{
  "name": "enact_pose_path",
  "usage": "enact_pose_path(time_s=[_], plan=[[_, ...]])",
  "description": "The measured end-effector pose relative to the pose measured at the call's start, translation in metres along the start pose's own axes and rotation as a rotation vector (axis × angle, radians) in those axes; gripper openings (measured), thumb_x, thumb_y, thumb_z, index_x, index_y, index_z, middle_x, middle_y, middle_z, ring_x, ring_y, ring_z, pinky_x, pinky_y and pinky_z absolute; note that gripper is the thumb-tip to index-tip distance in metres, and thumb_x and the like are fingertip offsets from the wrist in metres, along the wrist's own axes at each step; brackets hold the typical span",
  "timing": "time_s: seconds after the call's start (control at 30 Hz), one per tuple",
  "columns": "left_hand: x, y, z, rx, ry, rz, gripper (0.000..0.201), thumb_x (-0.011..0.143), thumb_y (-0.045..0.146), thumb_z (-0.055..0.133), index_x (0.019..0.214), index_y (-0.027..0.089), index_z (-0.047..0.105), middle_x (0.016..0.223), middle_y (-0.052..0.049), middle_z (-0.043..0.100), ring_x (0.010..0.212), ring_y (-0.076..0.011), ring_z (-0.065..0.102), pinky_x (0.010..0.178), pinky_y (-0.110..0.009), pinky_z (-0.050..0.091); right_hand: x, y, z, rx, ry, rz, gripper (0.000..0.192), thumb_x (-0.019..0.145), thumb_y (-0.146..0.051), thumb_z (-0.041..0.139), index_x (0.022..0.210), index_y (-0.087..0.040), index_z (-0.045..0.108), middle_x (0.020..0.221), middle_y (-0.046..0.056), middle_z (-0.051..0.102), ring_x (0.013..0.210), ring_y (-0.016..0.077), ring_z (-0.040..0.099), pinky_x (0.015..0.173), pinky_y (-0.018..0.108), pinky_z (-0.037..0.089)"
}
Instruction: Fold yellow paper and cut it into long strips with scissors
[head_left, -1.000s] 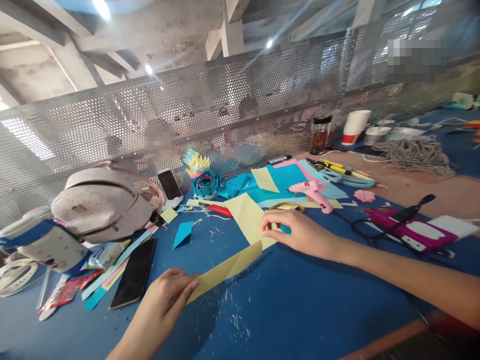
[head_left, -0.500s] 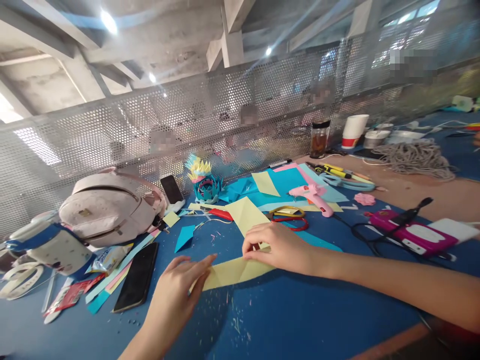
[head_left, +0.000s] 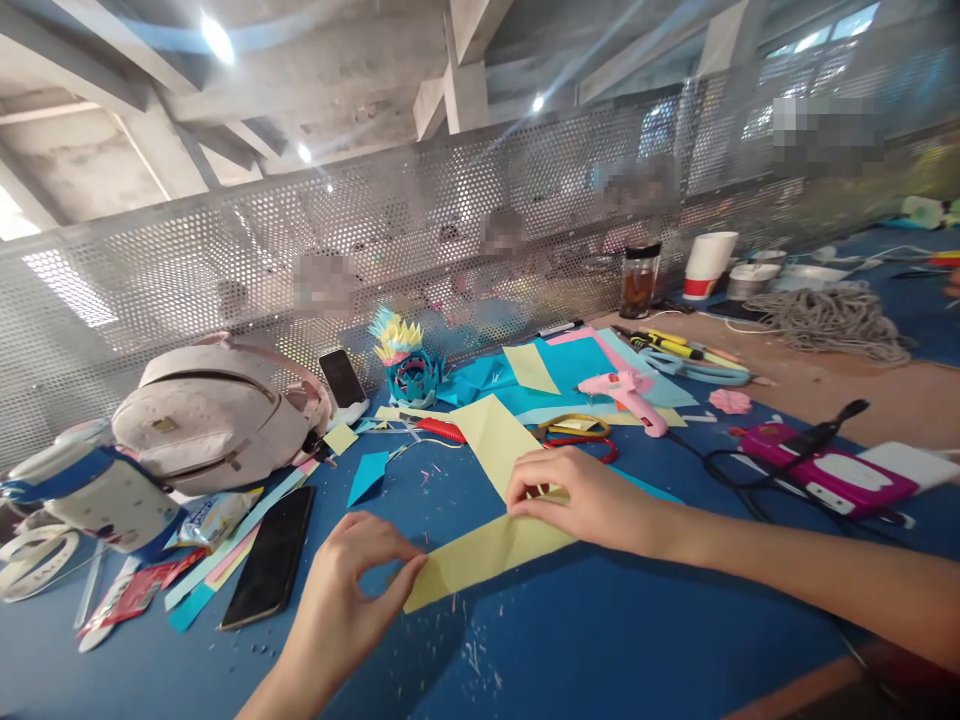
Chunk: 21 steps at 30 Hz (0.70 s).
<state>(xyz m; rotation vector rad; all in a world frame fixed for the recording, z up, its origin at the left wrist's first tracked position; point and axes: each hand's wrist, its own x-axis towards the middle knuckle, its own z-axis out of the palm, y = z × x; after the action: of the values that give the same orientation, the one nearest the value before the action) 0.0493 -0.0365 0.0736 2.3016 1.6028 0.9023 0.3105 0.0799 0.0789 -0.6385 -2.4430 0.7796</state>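
Observation:
A long yellow paper strip lies on the blue table in front of me. My left hand pinches its near left end between thumb and forefinger. My right hand presses down on the strip's right end with its fingertips. A larger yellow sheet lies just behind the strip, partly under my right hand. Red and yellow scissors rest just beyond my right hand.
A black phone and coloured paper strips lie at the left, with a pale backpack behind. A paper flower model, a pink glue gun, a magenta case, cables, cups and a rope pile sit farther back. A perforated metal screen borders the table.
My right hand came back from the scissors to the strip's right end. My left hand went from flat on the strip to pinching its left end, and the strip now lies flatter.

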Motion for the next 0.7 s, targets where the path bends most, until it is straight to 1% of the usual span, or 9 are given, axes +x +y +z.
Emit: enact_pose_path(time_s=[0.1, 0.2, 0.27, 0.33, 0.37, 0.43, 0.5, 0.57, 0.7], plan=[[-0.015, -0.012, -0.008, -0.004, -0.057, -0.051, 0.025, 0.094, 0.028, 0.058, 0.072, 0.021, 0.069, 0.073, -0.002, 0.073, 0.071, -0.0177, 0.065, 0.078, -0.031, 0.046, -0.008, 0.009, -0.008, 0.022, -0.008, 0.074, 0.015, 0.09, -0.026, 0.063, 0.078, -0.02, 0.069, 0.08, 0.001, 0.07, 0.076, 0.0156, 0.061, 0.069, 0.026, 0.041], [-0.027, -0.026, -0.018, 0.0, -0.101, -0.131, 0.026, 0.094, 0.032, 0.059, 0.072, 0.022, 0.069, 0.075, -0.002, 0.073, 0.073, -0.0183, 0.066, 0.077, -0.029, 0.048, -0.012, 0.018, -0.016, 0.022, 0.024, 0.128, 0.018, 0.09, -0.031, 0.064, 0.077, -0.019, 0.068, 0.079, 0.001, 0.07, 0.074, 0.0157, 0.061, 0.069, 0.026, 0.041], [-0.03, -0.032, -0.024, -0.025, -0.074, -0.211, 0.028, 0.093, 0.037, 0.059, 0.073, 0.022, 0.07, 0.075, -0.002, 0.073, 0.077, -0.0189, 0.068, 0.074, -0.027, 0.05, -0.012, 0.021, -0.019, 0.015, 0.032, 0.155, 0.019, 0.09, -0.032, 0.063, 0.077, -0.019, 0.068, 0.079, 0.001, 0.07, 0.074, 0.0161, 0.06, 0.069, 0.027, 0.041], [-0.027, -0.031, -0.026, -0.057, -0.018, -0.272, 0.029, 0.093, 0.041, 0.058, 0.075, 0.022, 0.07, 0.079, -0.002, 0.074, 0.08, -0.0195, 0.069, 0.075, -0.025, 0.051, -0.012, 0.021, -0.018, 0.022, -0.008, 0.152, 0.019, 0.09, -0.033, 0.063, 0.078, -0.019, 0.069, 0.08, 0.002, 0.07, 0.074, 0.0166, 0.06, 0.068, 0.027, 0.041], [-0.024, -0.028, -0.025, -0.07, 0.003, -0.28, 0.028, 0.093, 0.043, 0.058, 0.08, 0.022, 0.071, 0.083, -0.002, 0.075, 0.083, -0.02, 0.07, 0.076, -0.026, 0.052, -0.011, 0.02, -0.016, 0.028, -0.037, 0.142, 0.019, 0.09, -0.033, 0.063, 0.079, -0.019, 0.07, 0.08, 0.002, 0.071, 0.074, 0.0168, 0.06, 0.068, 0.027, 0.041], [-0.016, -0.018, -0.02, -0.081, 0.004, -0.26, 0.028, 0.093, 0.046, 0.057, 0.099, 0.023, 0.073, 0.096, -0.004, 0.076, 0.091, -0.0215, 0.07, 0.082, -0.027, 0.053, -0.008, 0.015, -0.01, 0.043, -0.094, 0.122, 0.018, 0.09, -0.031, 0.062, 0.079, -0.019, 0.07, 0.082, 0.002, 0.071, 0.075, 0.0168, 0.061, 0.068, 0.027, 0.042], [-0.008, -0.006, -0.011, -0.08, -0.065, -0.212, 0.032, 0.094, 0.046, 0.055, 0.113, 0.025, 0.07, 0.105, -0.004, 0.076, 0.098, -0.0223, 0.07, 0.086, -0.029, 0.053, -0.005, 0.008, -0.003, 0.052, -0.124, 0.095, 0.015, 0.089, -0.028, 0.063, 0.079, -0.02, 0.07, 0.083, 0.002, 0.071, 0.076, 0.0163, 0.061, 0.069, 0.026, 0.042], [-0.001, 0.003, 0.001, -0.064, -0.168, -0.165, 0.031, 0.096, 0.043, 0.051, 0.11, 0.027, 0.073, 0.104, -0.003, 0.077, 0.095, -0.0221, 0.071, 0.084, -0.028, 0.052, -0.001, 0.003, 0.001, 0.054, -0.135, 0.06, 0.012, 0.088, -0.026, 0.063, 0.08, -0.02, 0.07, 0.083, 0.001, 0.071, 0.076, 0.0157, 0.062, 0.07, 0.025, 0.043], [0.008, 0.012, 0.021, -0.047, -0.281, -0.13, 0.039, 0.099, 0.035, 0.043, 0.087, 0.023, 0.078, 0.083, -0.002, 0.078, 0.075, -0.019, 0.07, 0.071, -0.022, 0.05, 0.003, -0.001, 0.004, 0.012, -0.186, 0.013, 0.009, 0.086, -0.021, 0.065, 0.08, -0.021, 0.071, 0.084, 0.001, 0.072, 0.077, 0.0156, 0.063, 0.069, 0.024, 0.043]])
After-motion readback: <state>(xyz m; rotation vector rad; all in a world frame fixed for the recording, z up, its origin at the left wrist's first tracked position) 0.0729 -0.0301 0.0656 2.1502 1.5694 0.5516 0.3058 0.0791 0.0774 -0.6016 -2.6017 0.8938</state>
